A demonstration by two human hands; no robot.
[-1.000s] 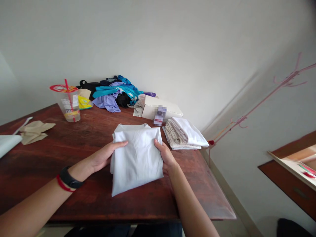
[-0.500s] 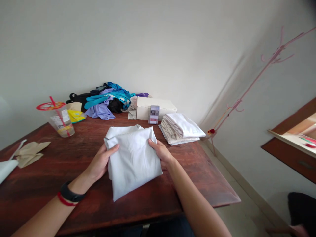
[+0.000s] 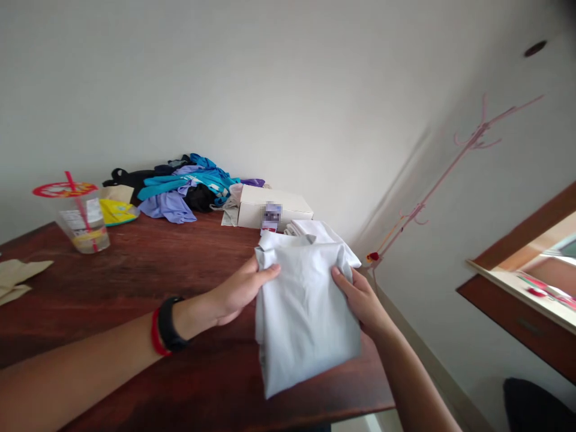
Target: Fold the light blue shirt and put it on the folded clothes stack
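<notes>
A folded white garment is lifted off the dark wooden table, held between both hands. My left hand grips its left edge, thumb on top. My right hand grips its right edge. The garment hangs in front of a stack of folded white clothes near the table's right edge and hides most of it. A black band and a red band sit on my left wrist.
A pile of blue, purple and black clothes lies at the back by the wall. A white box sits beside it. A plastic cup with a red straw and brown paper are on the left. A pink coat stand is right.
Both hands have lifted the folded white garment off the table and carried it right, over the stack of folded white clothes. The view has shifted right as well.
</notes>
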